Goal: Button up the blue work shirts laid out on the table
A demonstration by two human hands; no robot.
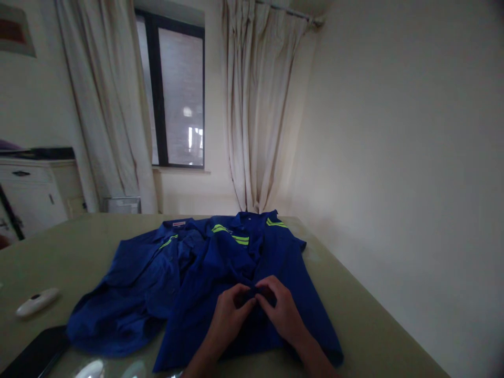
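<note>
A blue work jacket (189,273) with yellow-green reflective stripes lies spread on the table (366,325). My left hand (230,315) and my right hand (281,310) meet at the jacket's front, near its lower middle. Both hands have their fingers curled and pinch the blue cloth between them, fingertips almost touching. What small part of the front they grip is hidden by the fingers.
A white remote (37,302) lies at the table's left, and a dark phone (37,354) sits at the near left corner. A white cabinet (33,191) stands at far left. Curtains (260,115) flank a window behind; a bare wall runs along the right.
</note>
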